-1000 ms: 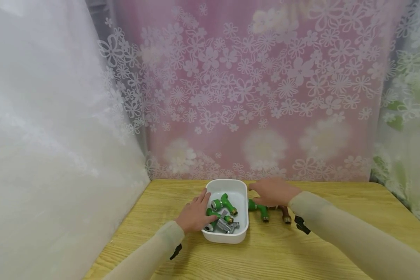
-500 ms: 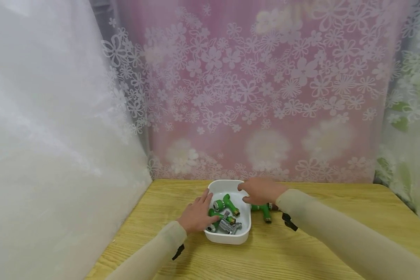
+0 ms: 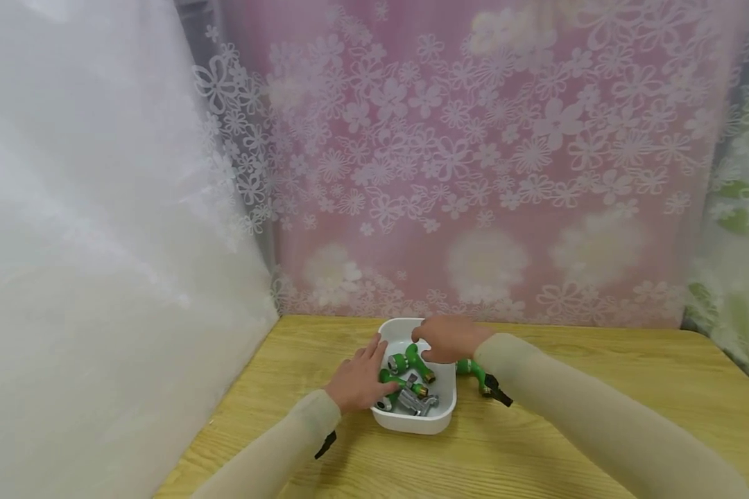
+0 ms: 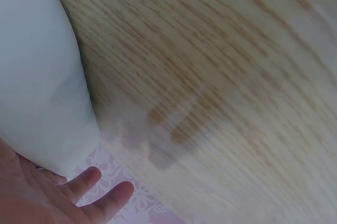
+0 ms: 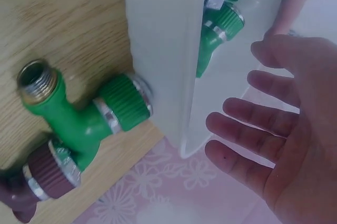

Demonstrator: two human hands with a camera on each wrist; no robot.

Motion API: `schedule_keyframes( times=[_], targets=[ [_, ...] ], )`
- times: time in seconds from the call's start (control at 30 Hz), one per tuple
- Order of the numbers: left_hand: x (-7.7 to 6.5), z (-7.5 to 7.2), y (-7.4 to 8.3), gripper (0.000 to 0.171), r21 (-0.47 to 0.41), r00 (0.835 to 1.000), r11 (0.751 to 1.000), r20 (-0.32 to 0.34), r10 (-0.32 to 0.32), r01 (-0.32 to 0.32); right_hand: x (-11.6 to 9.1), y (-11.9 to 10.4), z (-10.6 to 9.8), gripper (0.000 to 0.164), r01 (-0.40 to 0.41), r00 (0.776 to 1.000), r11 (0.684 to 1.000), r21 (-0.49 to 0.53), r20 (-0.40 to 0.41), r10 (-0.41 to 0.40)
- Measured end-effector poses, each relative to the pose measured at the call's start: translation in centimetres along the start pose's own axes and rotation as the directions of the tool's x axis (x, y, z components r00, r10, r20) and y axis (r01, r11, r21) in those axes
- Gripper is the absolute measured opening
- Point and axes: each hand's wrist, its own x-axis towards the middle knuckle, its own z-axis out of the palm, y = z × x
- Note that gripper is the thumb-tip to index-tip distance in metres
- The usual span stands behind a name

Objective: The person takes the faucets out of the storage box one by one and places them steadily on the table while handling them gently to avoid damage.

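My left hand (image 3: 358, 378) rests on the left rim of a white plastic tub (image 3: 412, 425), thumb over the inside, fingers extended. Over the tub's far right side hovers my right hand (image 3: 452, 338); its fingers are spread and loosely bent, with nothing held in the right wrist view. Inside the tub lie two green taps, one farther back (image 3: 417, 364) and one partly under my left thumb, plus silver metal taps (image 3: 415, 402) at the near end. Against the tub's right outer wall sits another green tap (image 5: 79, 124), with a brown tap (image 5: 52, 174) touching it.
The tub stands on a wood-grain table (image 3: 537, 443). A pink flowered curtain (image 3: 474, 173) hangs behind the far table edge, and a white sheet (image 3: 100, 242) slopes along the left. My right forearm covers part of the table's right side.
My right hand has moved left, from above the taps beside the tub to over the tub. The brown tap is now hidden in the head view. My left hand stays on the rim.
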Motion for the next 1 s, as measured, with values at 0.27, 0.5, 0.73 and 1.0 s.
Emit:
schedule_keyframes(
  times=[0.27,0.5,0.73,1.0],
  targets=[
    [0.2,0.0,0.1,0.093,0.010,1.000,1.000,0.002,0.007,-0.007,1.6,-0.6,0.8,0.038,0.016,0.999,1.000,0.018,0.027,-0.017],
    [0.0,-0.1,-0.1,0.093,0.006,1.000,1.000,-0.003,0.008,-0.008,3.6,-1.2,1.6,0.037,0.032,0.998,0.999,0.021,0.055,-0.033],
    [-0.4,0.1,-0.4,0.093,-0.009,1.000,1.000,-0.007,0.005,-0.005,4.9,-1.9,2.4,0.038,0.082,0.992,0.996,0.042,0.089,-0.086],
    [-0.1,0.1,-0.2,0.091,-0.016,0.999,0.999,-0.016,0.034,-0.035,5.1,-1.6,2.5,0.040,0.076,0.991,0.994,0.074,0.103,-0.084]
  ],
)
